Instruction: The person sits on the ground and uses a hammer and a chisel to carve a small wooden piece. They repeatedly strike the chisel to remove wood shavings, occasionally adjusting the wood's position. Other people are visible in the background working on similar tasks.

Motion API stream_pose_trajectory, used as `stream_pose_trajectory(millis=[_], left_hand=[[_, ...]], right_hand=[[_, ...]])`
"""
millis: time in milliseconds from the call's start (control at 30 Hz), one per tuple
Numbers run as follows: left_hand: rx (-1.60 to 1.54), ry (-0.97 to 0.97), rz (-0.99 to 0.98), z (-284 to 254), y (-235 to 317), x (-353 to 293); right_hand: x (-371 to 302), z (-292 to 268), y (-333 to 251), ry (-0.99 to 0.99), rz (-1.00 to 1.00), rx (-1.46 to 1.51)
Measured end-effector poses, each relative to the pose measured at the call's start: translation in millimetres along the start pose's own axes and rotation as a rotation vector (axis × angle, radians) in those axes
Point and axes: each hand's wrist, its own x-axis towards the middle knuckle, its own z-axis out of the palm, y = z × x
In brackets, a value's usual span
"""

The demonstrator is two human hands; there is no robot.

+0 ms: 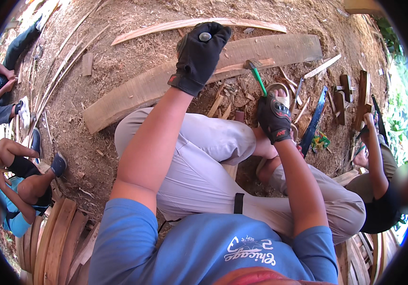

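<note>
The left hand (201, 56), fingers curled closed, grips a metal-ended tool (205, 36) over the plank (130, 95), while the right hand (275, 116) clamps its fingers around the hammer (258, 80), head beyond the knuckles.

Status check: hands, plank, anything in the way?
Left hand closed around tool, round metal end showing. Right hand gripping green-handled hammer. Curved plank lying on ground; thin wood strip overlapping its near edge, chips alongside.

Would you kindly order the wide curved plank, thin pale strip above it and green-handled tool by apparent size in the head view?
1. Wide curved plank
2. Thin pale strip
3. Green-handled tool, partly within right hand
</note>
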Motion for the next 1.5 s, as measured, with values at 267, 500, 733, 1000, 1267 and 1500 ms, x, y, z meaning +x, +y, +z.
stream_pose_trajectory(millis=[267, 500, 733, 1000, 1267, 1500], left_hand=[[0.013, 0.024, -0.071, -10, -4, 7], [-0.021, -0.006, -0.089, -13, -5, 5], [0.055, -0.045, -0.111, -7, -5, 3], [0.375, 0.295, 0.464, -22, -13, 15], [-0.113, 0.009, 0.226, 6, -16, -2], [0.055, -0.137, 0.222, 15, -2, -10]], right_hand=[[0, 3, 1, -0.012, 0.013, 0.006], [1, 2, -1, -0.057, 0.037, 0.023], [-1, 13, 5, 0.002, 0.026, -0.015], [2, 5, 1, 0.055, 0.031, 0.009], [0, 5, -1, 0.042, 0.016, -0.029], [0, -3, -4, 0.077, -0.013, 0.016]])
